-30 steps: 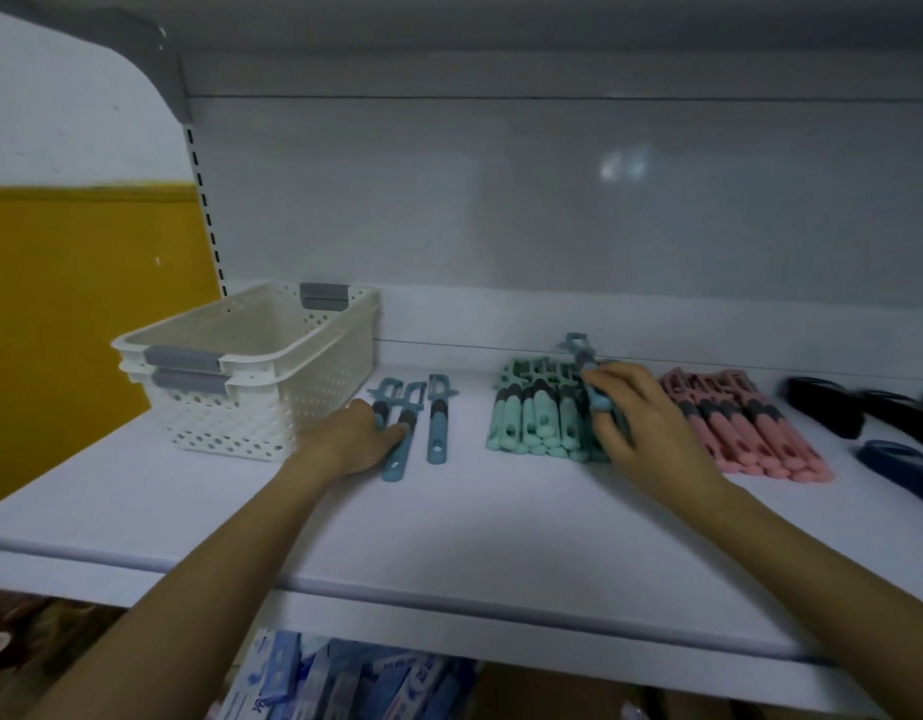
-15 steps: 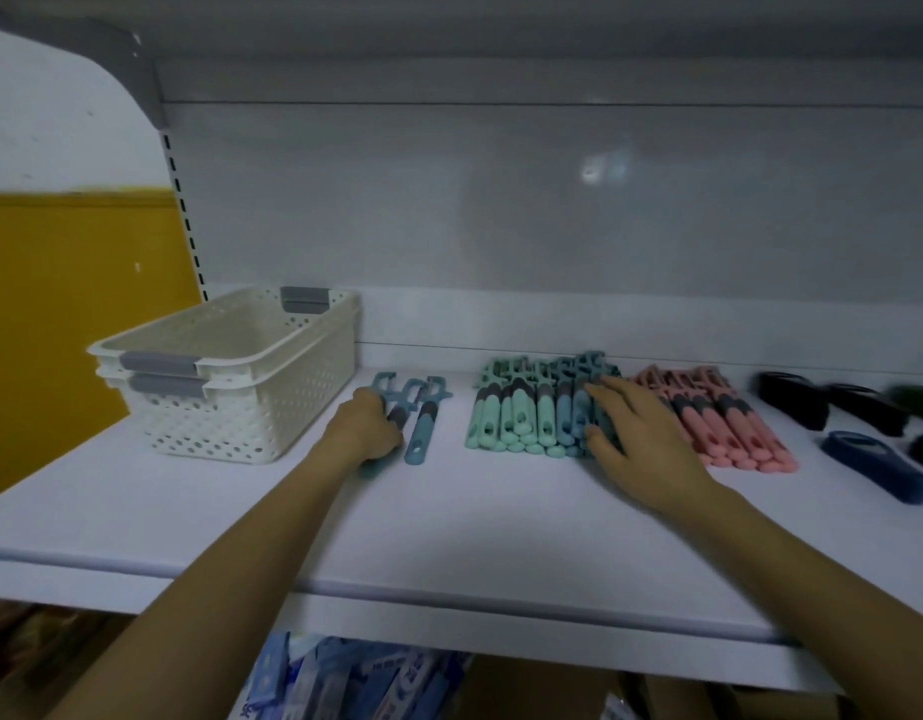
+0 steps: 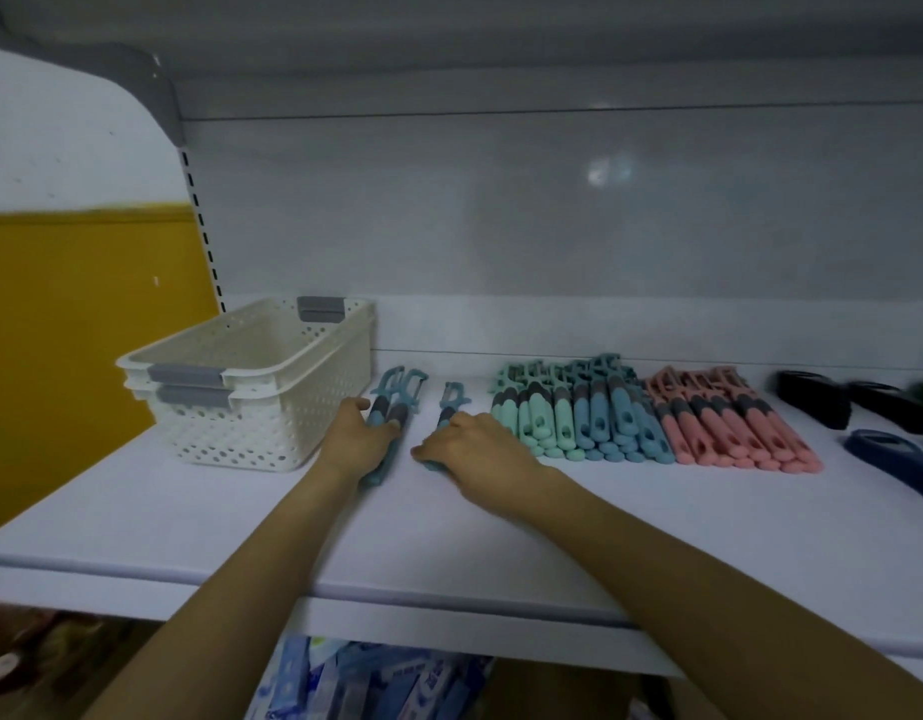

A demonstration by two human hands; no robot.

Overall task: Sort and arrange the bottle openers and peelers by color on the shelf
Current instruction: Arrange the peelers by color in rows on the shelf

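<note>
On the white shelf (image 3: 657, 517) peelers lie in rows: mint green ones (image 3: 527, 418), blue ones (image 3: 612, 423) and pink ones (image 3: 729, 428). My left hand (image 3: 358, 441) grips two loose blue peelers (image 3: 397, 402) beside the basket. My right hand (image 3: 475, 449) covers the handle of a single blue peeler (image 3: 450, 402), fingers curled round it; only the peeler's head and upper handle show. Dark bottle openers (image 3: 812, 405) and a blue opener (image 3: 898, 459) lie at the far right.
Two stacked cream perforated baskets (image 3: 251, 387) with grey handles stand at the left of the shelf. The shelf's back wall rises just behind the rows. Blue packaged goods (image 3: 355, 683) sit below the shelf's front edge.
My right hand left the blue row beside the mint peelers and moved left onto the single blue peeler. My left hand stays on the two blue peelers by the basket.
</note>
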